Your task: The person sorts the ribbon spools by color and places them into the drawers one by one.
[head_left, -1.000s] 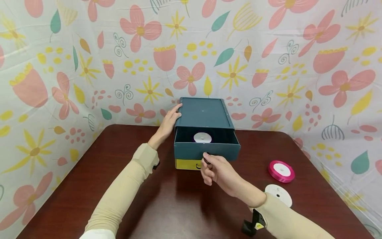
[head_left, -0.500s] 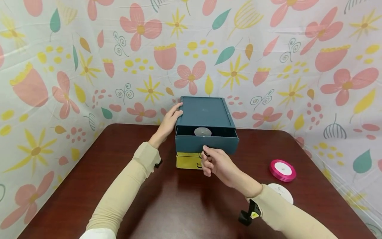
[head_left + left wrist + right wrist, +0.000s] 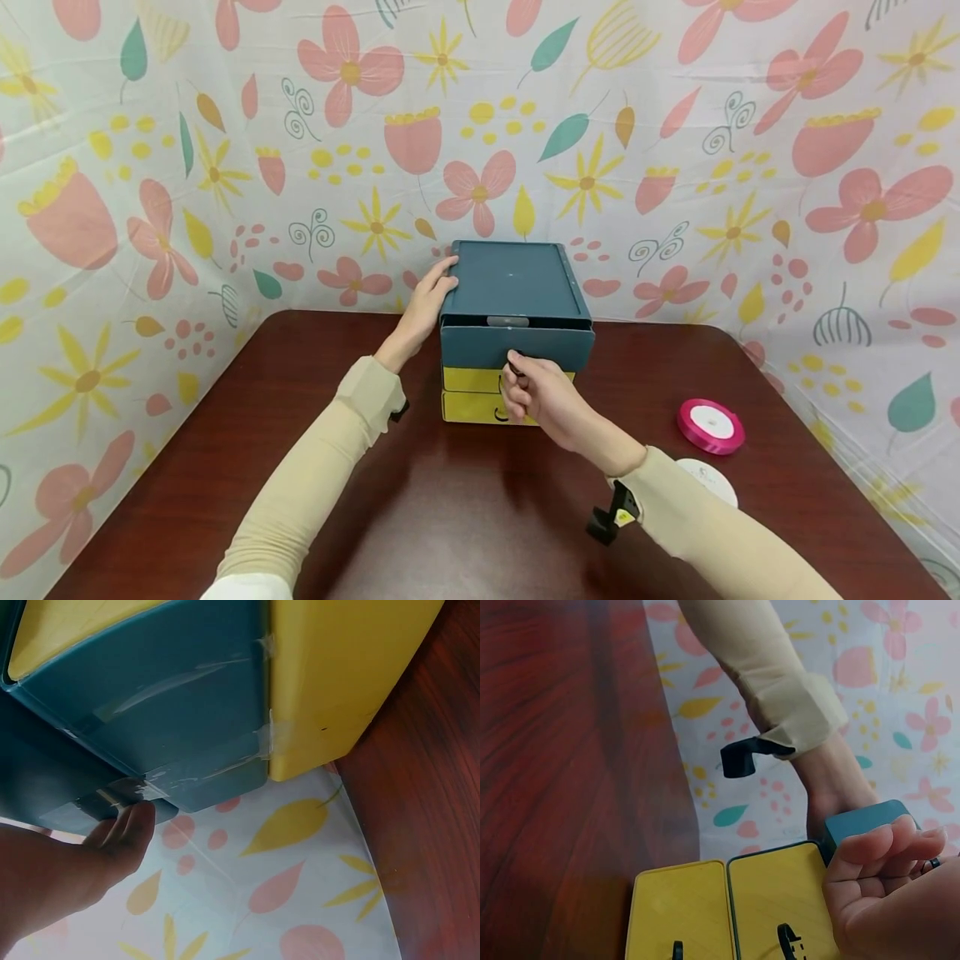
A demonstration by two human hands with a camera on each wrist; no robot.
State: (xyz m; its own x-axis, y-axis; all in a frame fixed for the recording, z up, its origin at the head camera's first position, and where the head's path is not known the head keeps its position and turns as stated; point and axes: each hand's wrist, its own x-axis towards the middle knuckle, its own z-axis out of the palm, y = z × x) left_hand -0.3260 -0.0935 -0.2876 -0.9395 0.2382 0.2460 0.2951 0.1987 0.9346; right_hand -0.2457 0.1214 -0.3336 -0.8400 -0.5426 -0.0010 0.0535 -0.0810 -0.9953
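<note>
A small drawer cabinet [image 3: 512, 275] with a dark blue top stands at the back of the table. Its blue top drawer [image 3: 472, 344] is slightly pulled out, with a sliver of a pale round spool [image 3: 507, 321] showing inside. My right hand [image 3: 543, 392] pinches the black handle [image 3: 931, 865] of that drawer between thumb and curled fingers. Against the cabinet's upper left side rests my left hand [image 3: 423, 308], fingers extended along the edge; the left wrist view shows its fingertips [image 3: 139, 821] at the blue side wall.
Below are two yellow drawers [image 3: 471, 407] with black ring handles [image 3: 786, 941]. A pink ribbon spool [image 3: 711, 427] and a white disc-shaped spool [image 3: 708, 482], partly hidden by the right sleeve, lie on the right of the brown table [image 3: 337, 517]. A flowered cloth [image 3: 675, 217] hangs behind.
My right hand has moved away from me, pushing the blue drawer most of the way in, so the spool inside is now mostly hidden. The left hand has stayed on the cabinet.
</note>
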